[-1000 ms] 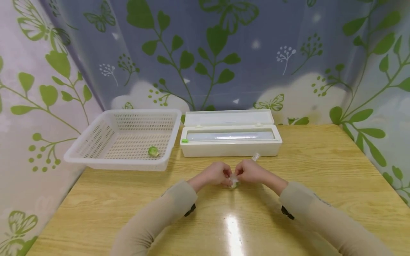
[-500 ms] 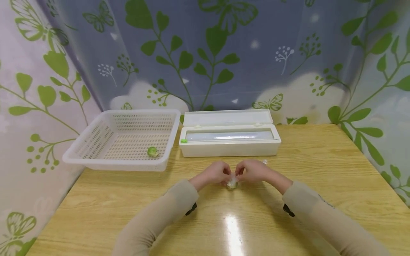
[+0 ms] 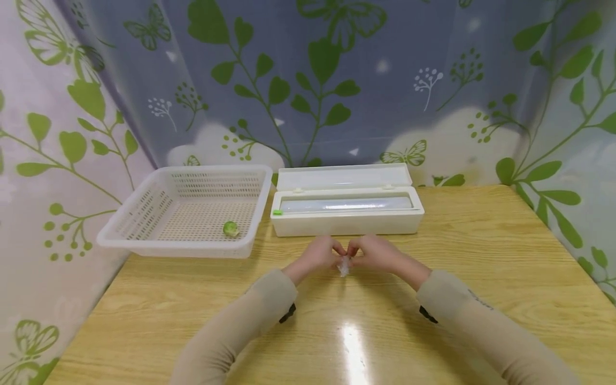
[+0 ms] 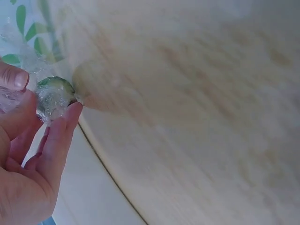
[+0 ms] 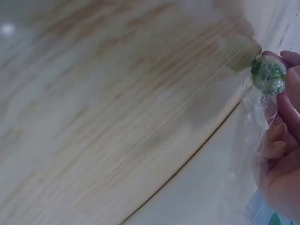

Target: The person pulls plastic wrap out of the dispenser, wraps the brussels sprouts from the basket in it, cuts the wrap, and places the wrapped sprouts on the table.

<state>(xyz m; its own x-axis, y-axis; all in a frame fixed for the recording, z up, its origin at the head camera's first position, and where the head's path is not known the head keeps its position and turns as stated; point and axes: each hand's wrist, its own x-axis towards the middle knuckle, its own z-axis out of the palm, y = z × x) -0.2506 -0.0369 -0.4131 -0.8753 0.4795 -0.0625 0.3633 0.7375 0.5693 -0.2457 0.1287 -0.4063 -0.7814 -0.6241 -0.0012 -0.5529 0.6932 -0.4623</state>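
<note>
A Brussels sprout (image 4: 52, 96) wrapped in clear cling film (image 3: 344, 266) is held between both hands, just in front of the white box. My left hand (image 3: 319, 255) pinches it from the left, thumb on the crinkled film and fingertips under the sprout. From the right, my right hand (image 3: 376, 254) grips the same bundle with curled fingers. Seen from the right wrist, the green sprout (image 5: 268, 75) shows through the film, and a loose sheet of film (image 5: 251, 136) trails beside that hand. In the head view the fingers hide most of the sprout.
Behind the hands stands a white cling film box (image 3: 347, 224) with its lid raised and a film roll (image 3: 346, 204) inside. A white plastic basket (image 3: 192, 246) at the left holds another Brussels sprout (image 3: 231, 229). All rest on a wooden table (image 3: 481, 256) before a patterned curtain.
Both hands have moved slightly away from the body, toward the box. The bundle has turned, so crumpled film now faces the front. The film end right of the right hand no longer shows.
</note>
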